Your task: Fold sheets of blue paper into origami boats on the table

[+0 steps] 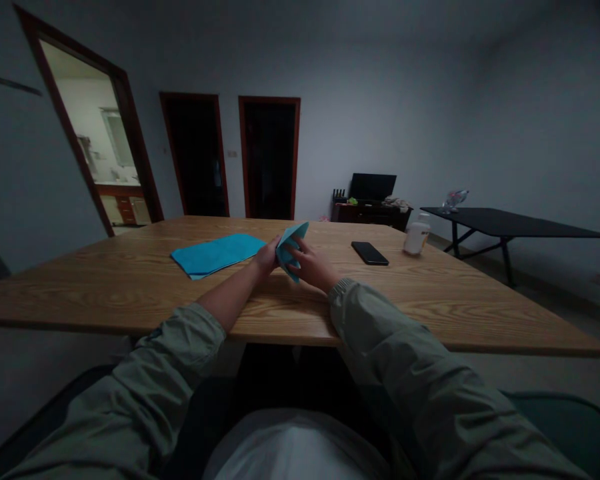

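A folded piece of light blue paper (pixel 300 231) is held up between my two hands, a little above the wooden table (pixel 380 307). My left hand (pixel 268 257) grips it from the left side, fingers mostly hidden behind it. My right hand (pixel 316 264) reaches in from the right, its fingers bent against the paper's inner face and partly covered by a fold. To the left of my hands, a flat stack of brighter blue paper (pixel 217 255) lies on the tabletop.
A black phone (pixel 370 253) lies right of my hands, with a white bottle (pixel 417 235) standing beyond it. Farther back are a black table (pixel 510 222) and a dark cabinet bearing a screen (pixel 373 187). Doorways line the far wall and left side.
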`<state>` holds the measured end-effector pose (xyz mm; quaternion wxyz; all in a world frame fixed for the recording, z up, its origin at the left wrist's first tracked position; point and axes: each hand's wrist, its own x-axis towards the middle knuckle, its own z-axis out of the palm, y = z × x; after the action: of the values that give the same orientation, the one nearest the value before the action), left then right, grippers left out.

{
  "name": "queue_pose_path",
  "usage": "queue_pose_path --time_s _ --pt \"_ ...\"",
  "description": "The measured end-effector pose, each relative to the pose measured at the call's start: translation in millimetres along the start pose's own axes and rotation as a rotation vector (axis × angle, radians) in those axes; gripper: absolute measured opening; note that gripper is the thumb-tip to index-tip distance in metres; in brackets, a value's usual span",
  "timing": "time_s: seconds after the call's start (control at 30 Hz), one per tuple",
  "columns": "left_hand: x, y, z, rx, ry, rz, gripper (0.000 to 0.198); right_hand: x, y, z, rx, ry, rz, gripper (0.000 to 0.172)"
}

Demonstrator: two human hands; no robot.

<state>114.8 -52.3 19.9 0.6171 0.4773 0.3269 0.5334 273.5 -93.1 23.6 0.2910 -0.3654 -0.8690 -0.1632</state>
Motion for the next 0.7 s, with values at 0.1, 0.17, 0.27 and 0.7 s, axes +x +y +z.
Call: queue_pose_path --time_s 0.1,0.17,0.27,0.7 --pt "-1 0 -0.1 0.001 0.000 0.015 0.042 0 0 0 0.006 0.026 0.003 0.051" --pt "-2 1 -0.3 -0.014 -0.017 0.022 0.042 0 0 -1 0.028 0.038 0.010 0.047" --pt "-4 4 0.9 -0.065 -0.072 0.026 0.042 0 -2 -1 0.082 0.058 0.046 0.038" --pt "-29 27 9.6 -0.412 -0.223 -0.028 0.045 10 -14 2 0.369 0.259 0.081 0.035"
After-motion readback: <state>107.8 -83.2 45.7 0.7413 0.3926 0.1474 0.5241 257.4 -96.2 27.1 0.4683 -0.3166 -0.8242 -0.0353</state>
